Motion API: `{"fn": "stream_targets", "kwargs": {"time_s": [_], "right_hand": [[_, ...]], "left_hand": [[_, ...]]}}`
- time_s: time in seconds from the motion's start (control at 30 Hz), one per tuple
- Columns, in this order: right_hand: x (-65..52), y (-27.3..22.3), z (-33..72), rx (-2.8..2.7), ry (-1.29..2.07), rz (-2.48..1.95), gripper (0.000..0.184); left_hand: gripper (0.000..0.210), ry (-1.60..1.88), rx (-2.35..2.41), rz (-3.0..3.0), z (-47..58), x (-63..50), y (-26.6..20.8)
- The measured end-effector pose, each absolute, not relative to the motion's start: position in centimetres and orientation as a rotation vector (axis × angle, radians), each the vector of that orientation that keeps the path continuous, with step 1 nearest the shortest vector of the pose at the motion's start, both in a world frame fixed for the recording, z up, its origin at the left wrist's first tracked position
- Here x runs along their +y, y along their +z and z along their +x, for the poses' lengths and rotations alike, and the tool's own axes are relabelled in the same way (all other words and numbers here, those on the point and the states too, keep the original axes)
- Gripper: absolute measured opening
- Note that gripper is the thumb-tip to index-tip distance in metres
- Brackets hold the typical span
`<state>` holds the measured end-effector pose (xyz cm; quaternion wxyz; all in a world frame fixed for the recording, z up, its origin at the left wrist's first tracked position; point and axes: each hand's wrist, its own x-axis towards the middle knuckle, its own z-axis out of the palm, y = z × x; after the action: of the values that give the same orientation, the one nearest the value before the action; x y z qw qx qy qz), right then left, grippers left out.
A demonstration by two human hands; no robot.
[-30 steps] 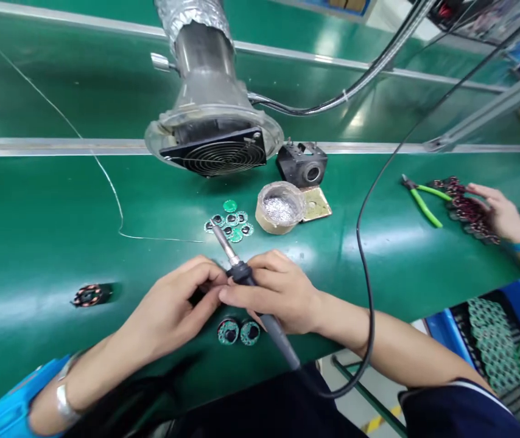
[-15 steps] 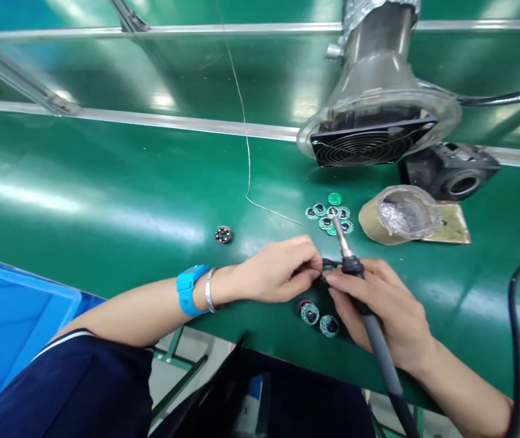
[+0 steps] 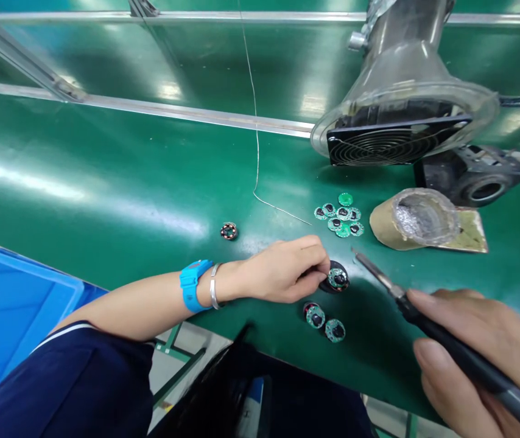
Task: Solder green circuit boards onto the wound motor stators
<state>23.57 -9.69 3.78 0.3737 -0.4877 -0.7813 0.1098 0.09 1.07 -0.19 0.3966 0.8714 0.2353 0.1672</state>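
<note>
Pinching a round, speckled part (image 3: 338, 279) in left hand (image 3: 282, 271) near the table's front edge (image 3: 287, 356); gripping smooth, metal-tipped soldering iron (image 3: 454, 340) in right hand (image 3: 488, 340).

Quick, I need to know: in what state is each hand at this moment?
Left hand: closed, fingers pinching a round part with a green board.
Right hand: closed, holding a soldering iron.
</note>
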Motion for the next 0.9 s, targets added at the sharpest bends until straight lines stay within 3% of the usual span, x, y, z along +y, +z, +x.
{"fn": "stream_targets", "kwargs": {"time_s": [0.37,0.9], "right_hand": [[-9.8,3.8,22.2,-1.910,0.319,-1.251,0.022],[-9.2,4.2,21.8,-1.926,0.306,-1.277,0.018]], "left_hand": [[0.010,0.424,0.622,2.203,0.1,1.0,-0.5],[0.012,0.414,0.632,2.214,0.1,0.9,-0.6]]}}
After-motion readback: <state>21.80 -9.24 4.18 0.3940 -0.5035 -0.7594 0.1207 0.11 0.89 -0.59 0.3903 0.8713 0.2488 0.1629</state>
